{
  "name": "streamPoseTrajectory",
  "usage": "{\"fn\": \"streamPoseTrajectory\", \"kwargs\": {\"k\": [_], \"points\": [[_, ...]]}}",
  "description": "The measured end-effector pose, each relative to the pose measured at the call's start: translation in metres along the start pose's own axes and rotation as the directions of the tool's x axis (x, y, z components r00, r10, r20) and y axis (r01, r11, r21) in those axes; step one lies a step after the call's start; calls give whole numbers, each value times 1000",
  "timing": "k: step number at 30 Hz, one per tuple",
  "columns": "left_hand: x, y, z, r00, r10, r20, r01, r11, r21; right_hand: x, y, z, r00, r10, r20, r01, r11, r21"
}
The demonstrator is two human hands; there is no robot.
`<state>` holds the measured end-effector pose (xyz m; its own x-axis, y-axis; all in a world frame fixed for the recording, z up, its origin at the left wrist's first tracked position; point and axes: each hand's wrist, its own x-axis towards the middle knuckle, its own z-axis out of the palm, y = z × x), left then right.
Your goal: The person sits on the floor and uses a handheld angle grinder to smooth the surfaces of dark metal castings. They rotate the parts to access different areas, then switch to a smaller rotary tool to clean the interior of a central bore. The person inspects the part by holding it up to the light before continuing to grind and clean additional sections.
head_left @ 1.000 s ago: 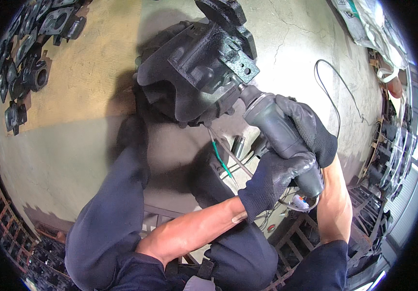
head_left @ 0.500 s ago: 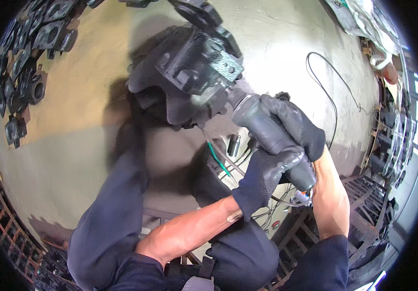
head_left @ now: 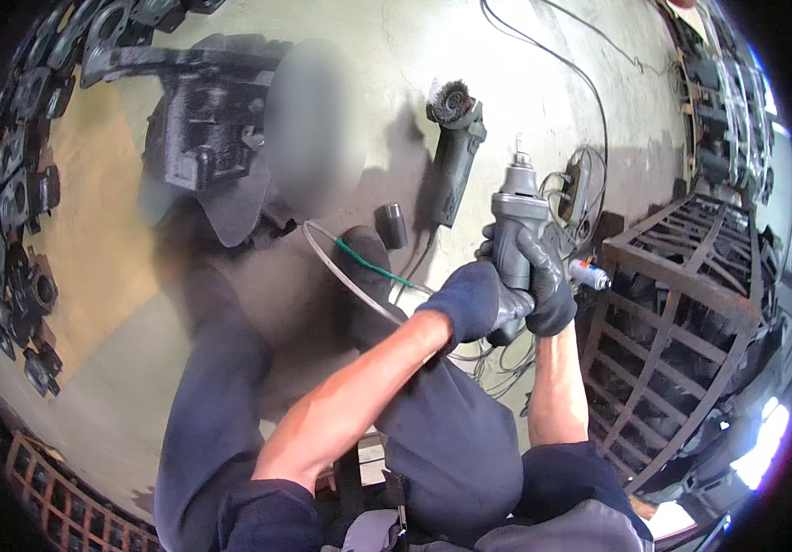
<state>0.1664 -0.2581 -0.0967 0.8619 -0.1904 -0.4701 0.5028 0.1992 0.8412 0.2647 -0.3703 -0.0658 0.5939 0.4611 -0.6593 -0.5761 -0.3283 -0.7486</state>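
Note:
Both gloved hands are closed around a dark grey die grinder, whose thin bit points away from me. My right hand wraps the right side of its body, while my left hand grips its rear end. To the left, apart from the tool, a large dark metal casting rests by my feet. Part of its right side is hidden by a blurred patch. A cord with a green-wrapped stretch runs between the casting and my left wrist.
An angle grinder with a wire cup brush lies on the floor beside a small black cylinder. At right are a power strip, a spray can and a rusty metal crate. Several castings line the far left.
My hands have drawn the die grinder away from the casting, to the right, and its bit has swung from leftward to straight ahead. The view has shifted, uncovering the angle grinder.

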Motion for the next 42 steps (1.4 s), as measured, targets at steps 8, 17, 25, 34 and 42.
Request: {"fn": "streamPoseTrajectory", "kwargs": {"k": [8, 17, 25, 34, 42], "points": [[-59, 104, -164, 558, 819, -134, 10, 155, 988, 57, 132, -127, 858, -71, -508, -161, 903, -398], [-98, 120, -238, 893, 173, -415, 440, -155, 884, 103, 209, -132, 827, -104, -553, -147, 909, -391], [-84, 117, -254, 858, 82, -507, 508, 10, 861, 77, 173, -35, 734, -558, -387, 150, 689, -709], [-151, 82, -260, 535, 374, -757, 292, 759, 582, 107, 148, 51, 990, -81, -119, -58, 533, -844], [-163, 36, -263, 374, 56, -926, -9, 998, 57, 118, 153, 66, 997, -51, -54, -30, 395, -918]]}}
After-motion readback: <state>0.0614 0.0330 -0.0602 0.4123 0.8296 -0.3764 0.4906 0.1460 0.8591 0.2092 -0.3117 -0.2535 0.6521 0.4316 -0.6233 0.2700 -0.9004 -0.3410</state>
